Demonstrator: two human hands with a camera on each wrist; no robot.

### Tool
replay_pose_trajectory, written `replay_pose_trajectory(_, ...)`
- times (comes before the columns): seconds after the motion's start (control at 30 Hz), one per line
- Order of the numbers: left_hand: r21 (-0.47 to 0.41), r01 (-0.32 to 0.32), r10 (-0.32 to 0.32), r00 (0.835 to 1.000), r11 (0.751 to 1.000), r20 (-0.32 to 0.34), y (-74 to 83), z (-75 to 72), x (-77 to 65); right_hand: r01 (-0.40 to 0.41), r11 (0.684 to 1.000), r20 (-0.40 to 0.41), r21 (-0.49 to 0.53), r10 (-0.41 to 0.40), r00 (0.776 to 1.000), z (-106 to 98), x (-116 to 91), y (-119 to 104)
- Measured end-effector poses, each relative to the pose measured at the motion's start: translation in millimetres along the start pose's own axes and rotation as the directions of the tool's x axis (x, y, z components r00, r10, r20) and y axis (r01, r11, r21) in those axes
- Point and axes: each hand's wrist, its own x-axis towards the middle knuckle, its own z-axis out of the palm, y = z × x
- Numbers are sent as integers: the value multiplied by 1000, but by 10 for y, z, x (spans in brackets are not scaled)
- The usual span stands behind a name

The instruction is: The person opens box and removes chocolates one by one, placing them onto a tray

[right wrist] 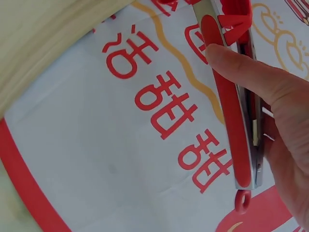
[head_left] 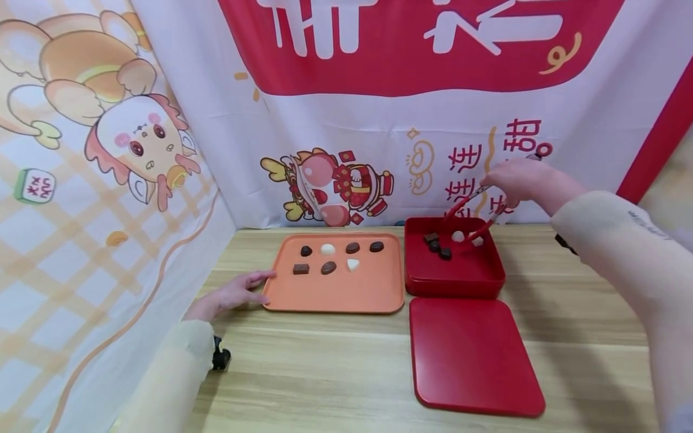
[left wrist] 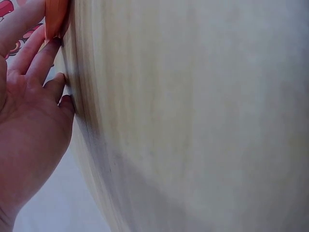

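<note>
While two hands (head_left: 242, 291) (head_left: 520, 180) reach, seven chocolates (head_left: 328, 267) dot one tray (head_left: 373, 294).

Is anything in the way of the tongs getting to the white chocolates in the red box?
Nothing visible is. The red box is open, its red lid lies in front of it, and the tongs in the right hand reach down inside, one tip close to the white chocolates.

Red and silver tongs (right wrist: 227, 106) in the right hand (head_left: 520, 181); below it, a red box (head_left: 455, 287). Beside the left hand (head_left: 236, 293), an orange tray (head_left: 335, 296) with brown and white chocolates (head_left: 353, 247); left of that hand, orange-checked white cloth (head_left: 103, 300).
</note>
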Motion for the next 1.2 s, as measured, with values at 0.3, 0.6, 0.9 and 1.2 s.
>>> replay_pose_trajectory(0.3, 19, -17, 17, 1000, 1000, -2, -6, 16, 6, 142, 958, 11, -248, -144, 990, -19, 132, 14)
replay_pose_trajectory(0.6, -24, 17, -17, 1000, 1000, -8, 18, 16, 1, 189, 898, 23, -398, -196, 980, 25, 237, -2)
replay_pose_trajectory(0.9, 10, -1, 1, 1000, 1000, -10, 41, 26, -7, 181, 921, 34, -345, -181, 983, 116, 260, -2)
replay_pose_trajectory(1.2, -5, 14, -14, 1000, 1000, -23, 11, 16, -7, 179, 916, 21, -358, -183, 983, 227, 260, -1)
